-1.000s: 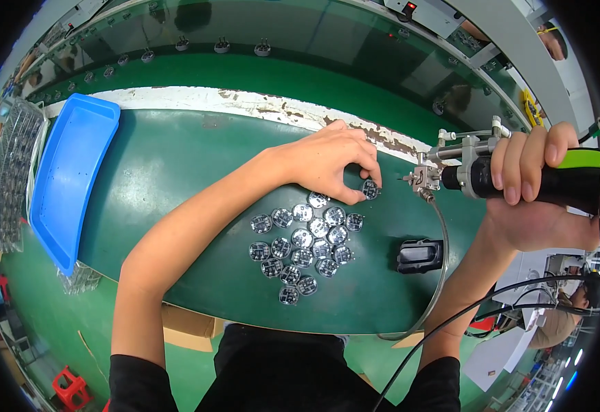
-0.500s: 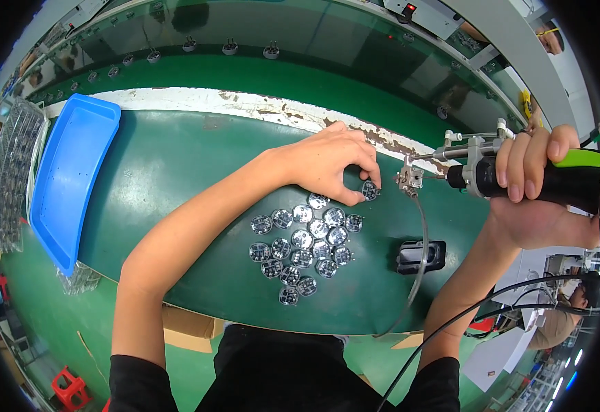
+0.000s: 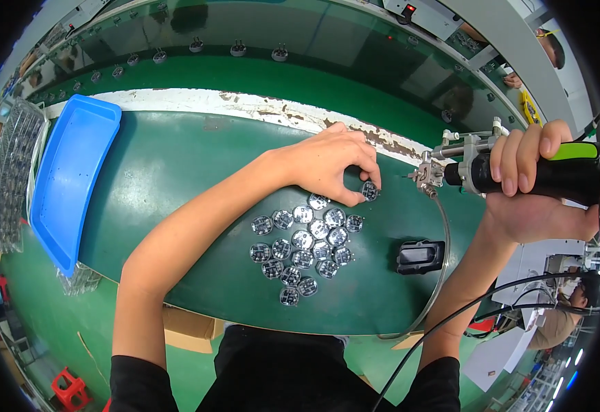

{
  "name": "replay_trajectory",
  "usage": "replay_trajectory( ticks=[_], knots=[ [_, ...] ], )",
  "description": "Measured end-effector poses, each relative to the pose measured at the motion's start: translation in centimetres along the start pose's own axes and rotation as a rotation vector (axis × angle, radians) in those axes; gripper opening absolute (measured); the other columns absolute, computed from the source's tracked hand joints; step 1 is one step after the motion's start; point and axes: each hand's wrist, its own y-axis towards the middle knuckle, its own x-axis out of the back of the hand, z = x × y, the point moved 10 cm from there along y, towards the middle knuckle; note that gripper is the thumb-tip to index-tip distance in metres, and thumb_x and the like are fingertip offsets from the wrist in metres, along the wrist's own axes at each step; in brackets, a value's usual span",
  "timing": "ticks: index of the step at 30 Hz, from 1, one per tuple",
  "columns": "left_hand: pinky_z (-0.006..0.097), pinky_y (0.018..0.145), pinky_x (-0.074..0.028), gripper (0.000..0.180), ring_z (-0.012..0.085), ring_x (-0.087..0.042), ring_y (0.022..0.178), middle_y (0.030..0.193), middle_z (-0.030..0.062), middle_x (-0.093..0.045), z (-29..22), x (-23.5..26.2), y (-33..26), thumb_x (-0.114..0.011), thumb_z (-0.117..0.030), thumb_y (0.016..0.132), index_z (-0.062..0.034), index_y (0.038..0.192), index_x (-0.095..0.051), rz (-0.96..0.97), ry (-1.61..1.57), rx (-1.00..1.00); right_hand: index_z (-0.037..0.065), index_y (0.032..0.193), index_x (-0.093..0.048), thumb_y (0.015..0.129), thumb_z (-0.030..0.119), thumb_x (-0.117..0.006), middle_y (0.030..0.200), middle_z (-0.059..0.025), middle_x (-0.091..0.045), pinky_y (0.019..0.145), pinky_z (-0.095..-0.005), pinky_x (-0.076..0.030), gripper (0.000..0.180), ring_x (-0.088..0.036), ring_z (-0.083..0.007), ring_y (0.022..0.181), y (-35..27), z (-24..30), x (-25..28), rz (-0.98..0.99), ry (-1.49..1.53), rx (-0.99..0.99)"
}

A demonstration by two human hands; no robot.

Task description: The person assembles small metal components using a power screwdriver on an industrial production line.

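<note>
Lying over the left edge of the green-topped bench, a shallow oblong blue plastic tray stays where it was. Beyond the bench's far edge, a round grey part with upright pins sits slightly further right on the green belt than half a second ago. Toward the bench's near edge, the loose cluster of round, glossy, clear-and-dark discs is unchanged. The left hand also keeps its place, thumb and forefinger set narrow on a single glossy, dark-faced disc just beyond the cluster's far right side; whether that disc touches the bench I cannot tell. Further right, a small black oblong holder lies nearer the right end. The main change is above it: the silvery metal block has drawn back close to the black powered driver, and the clear flexible hose has swung right, off the holder. The right hand has its fingers wrapped around the driver's thick grip. As I judge it, the retreat leaves the tool apart from the pinched disc, so the disc is steadied but untouched by metal.
</note>
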Motion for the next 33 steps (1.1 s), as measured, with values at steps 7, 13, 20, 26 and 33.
replay_trajectory(
  ticks=[7, 13, 20, 26, 33],
  knots=[
    [0.036, 0.093, -0.035, 0.03, 0.0159, -0.058, 0.102, 0.093, -0.0042, -0.063, -0.1, 0.4, 0.1, -0.081, -0.029, 0.079, -0.019, 0.108, -0.078, 0.013, -0.002, 0.002, 0.006, 0.096, -0.049, 0.078, 0.093, -0.049, 0.06, 0.0006, -0.044, 0.048, -0.0246, -0.036, 0.089, -0.042, -0.01, 0.047, -0.5, 2.0, 0.4, -0.067, -0.468, 0.019],
    [0.038, 0.095, -0.036, 0.033, 0.0174, -0.058, 0.104, 0.093, -0.0043, -0.063, -0.5, 0.5, 0.0, -0.081, -0.028, 0.078, -0.0193, 0.109, -0.078, 0.012, 0.016, -0.018, -0.002, 0.096, -0.06, 0.069, 0.108, -0.034, 0.054, -0.0036, -0.046, 0.04, -0.0293, -0.034, 0.117, -0.041, -0.0149, 0.041, -1.4, 2.3, 2.9, -0.364, -0.391, -0.03],
    [0.041, 0.103, -0.038, 0.039, 0.0229, -0.058, 0.104, 0.096, 0.0002, -0.063, -0.7, 0.5, 0.2, -0.081, -0.031, 0.078, -0.0178, 0.115, -0.076, 0.06, 0.027, 0.005, 0.0, 0.09, -0.068, 0.094, 0.083, -0.049, 0.053, -0.0015, -0.053, 0.042, -0.0242, -0.036, 0.086, -0.05, -0.0081, 0.044, -3.5, 1.6, 0.7, -0.453, -0.7, -0.063],
    [0.037, 0.093, -0.044, 0.085, 0.0223, -0.053, 0.108, 0.134, 0.0089, -0.052, -7.2, 6.9, 1.7, -0.083, -0.035, 0.082, -0.0087, 0.154, -0.047, -0.338, -0.139, -0.071, 0.001, 0.102, -0.066, 0.099, 0.055, -0.069, 0.075, -0.0021, -0.066, 0.056, -0.0249, -0.046, 0.054, -0.06, -0.007, 0.064, -3.5, 3.4, -1.3, -0.376, -0.787, 0.091],
    [0.039, 0.099, -0.05, 0.066, 0.0293, -0.063, 0.117, 0.13, 0.0144, -0.06, -13.7, 7.4, 3.5, -0.084, -0.012, 0.079, -0.0014, 0.138, -0.055, -0.627, -0.067, 0.009, 0.0, 0.11, -0.069, 0.097, 0.027, -0.077, 0.094, -0.0037, -0.07, 0.074, -0.0263, -0.056, 0.03, -0.066, -0.0082, 0.082, -4.1, 4.6, -4.6, -0.313, -0.995, -0.135]
  ],
)
